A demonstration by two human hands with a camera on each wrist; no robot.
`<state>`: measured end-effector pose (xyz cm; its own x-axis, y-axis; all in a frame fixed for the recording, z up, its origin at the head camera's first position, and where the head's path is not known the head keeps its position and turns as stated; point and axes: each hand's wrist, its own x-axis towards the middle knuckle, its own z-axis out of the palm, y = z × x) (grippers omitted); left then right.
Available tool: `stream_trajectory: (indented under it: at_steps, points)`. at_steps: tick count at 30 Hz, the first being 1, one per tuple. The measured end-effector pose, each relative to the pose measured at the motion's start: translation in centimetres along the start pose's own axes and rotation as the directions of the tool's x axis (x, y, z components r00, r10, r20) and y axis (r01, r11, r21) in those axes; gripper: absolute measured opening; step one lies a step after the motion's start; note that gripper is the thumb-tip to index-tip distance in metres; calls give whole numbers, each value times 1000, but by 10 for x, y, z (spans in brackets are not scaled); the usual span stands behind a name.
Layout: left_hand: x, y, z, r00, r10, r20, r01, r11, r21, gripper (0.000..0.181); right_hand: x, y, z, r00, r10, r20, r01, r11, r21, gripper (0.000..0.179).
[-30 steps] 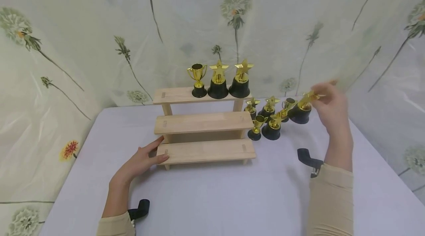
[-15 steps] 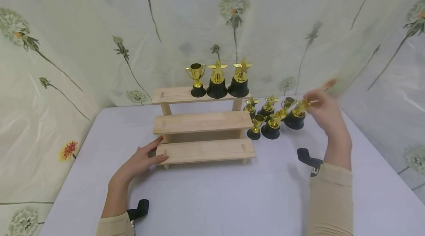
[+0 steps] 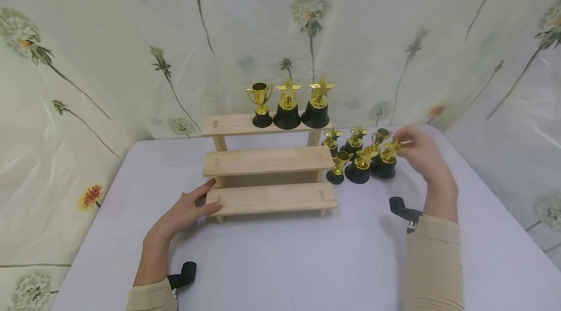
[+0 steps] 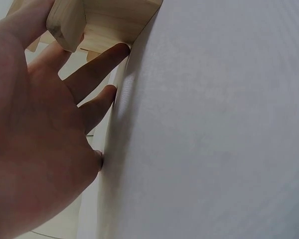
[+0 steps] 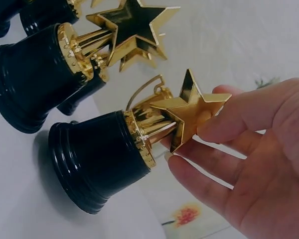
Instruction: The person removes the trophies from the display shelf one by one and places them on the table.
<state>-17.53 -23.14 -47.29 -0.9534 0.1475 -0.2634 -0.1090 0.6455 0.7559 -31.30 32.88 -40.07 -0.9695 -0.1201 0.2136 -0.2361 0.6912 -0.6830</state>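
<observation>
A three-step wooden display stand point(image 3: 269, 161) stands on the table. My left hand point(image 3: 186, 213) holds its lowest step by the left end, thumb on top; in the left wrist view the other fingers of that hand point(image 4: 45, 129) spread down to the tabletop. My right hand point(image 3: 422, 152) pinches a gold star trophy point(image 3: 385, 160) by its star between thumb and fingers. Up close in the right wrist view, the black base of this star trophy point(image 5: 99, 159) is tilted, low over the white table, next to another star trophy point(image 5: 35, 74).
On the top step stand a gold cup trophy point(image 3: 261, 106) and two star trophies point(image 3: 288, 106). Right of the stand, a cup trophy point(image 3: 339, 167), a star trophy point(image 3: 358, 169) and several more cluster close together. A flowered curtain point(image 3: 245, 19) hangs behind the table point(image 3: 280, 267).
My right hand has carried the star trophy left and down, in close beside the clustered trophies. The left hand keeps its place on the stand.
</observation>
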Motion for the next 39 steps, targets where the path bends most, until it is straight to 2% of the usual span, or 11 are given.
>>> stream_trajectory:
  at_steps: [5, 12, 20, 29, 35, 39]
  points:
    - [-1, 2, -1, 1000, -4, -2, 4, 1000, -4, 88, 0, 4, 5, 999, -9, 33, 8, 1000, 25, 34]
    - [-1, 2, -1, 1000, -3, 0, 3, 1000, 0, 88, -2, 5, 7, 997, 58, 53, -58, 998, 6, 32]
    - [-1, 1, -1, 1000, -5, -2, 5, 1000, -11, 88, -4, 5, 9, 994, 81, 74, -82, 997, 6, 29]
    - [-1, -2, -3, 1000, -7, -2, 7, 1000, -10, 88, -5, -2, 5, 979, 112, 169, -113, 994, -3, 33]
    - [0, 0, -3, 1000, -5, -2, 5, 1000, -1, 88, -6, -4, 0, 977, 108, 186, -100, 994, -51, 46]
    - [-1, 2, -2, 1000, 1, 0, -1, 1000, -7, 88, -8, -7, -4, 985, 92, 147, -84, 995, -54, 56]
